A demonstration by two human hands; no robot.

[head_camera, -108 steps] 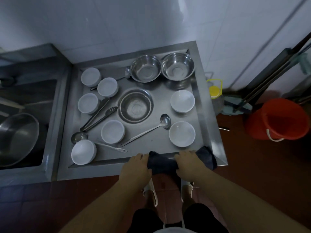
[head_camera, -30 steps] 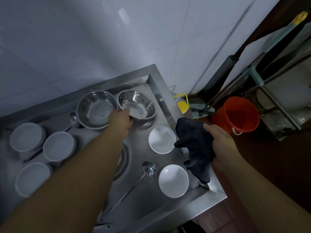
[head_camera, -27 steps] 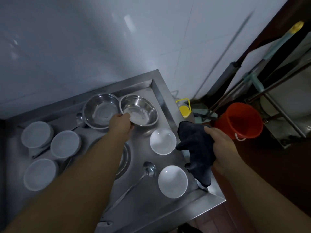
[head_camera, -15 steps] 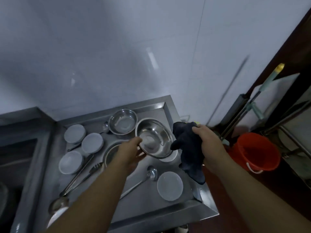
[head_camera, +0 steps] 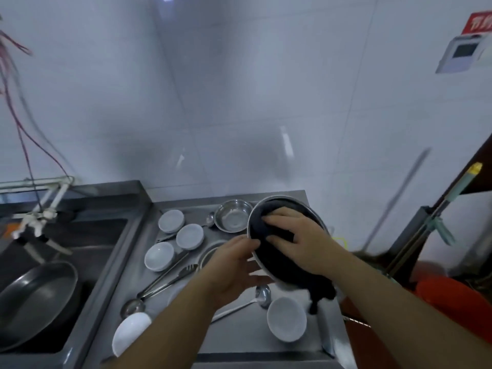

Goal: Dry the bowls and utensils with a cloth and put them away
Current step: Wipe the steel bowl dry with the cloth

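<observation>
Above the steel worktop (head_camera: 239, 339), the left hand (head_camera: 234, 270) grips the rim of a round steel bowl (head_camera: 269, 267), tilted; the right hand (head_camera: 300, 241), fingers spread flat, presses a dark soft cloth (head_camera: 287, 270) inside it. Five white glossy bowls, including one (head_camera: 287, 318) at front, lie around.
</observation>
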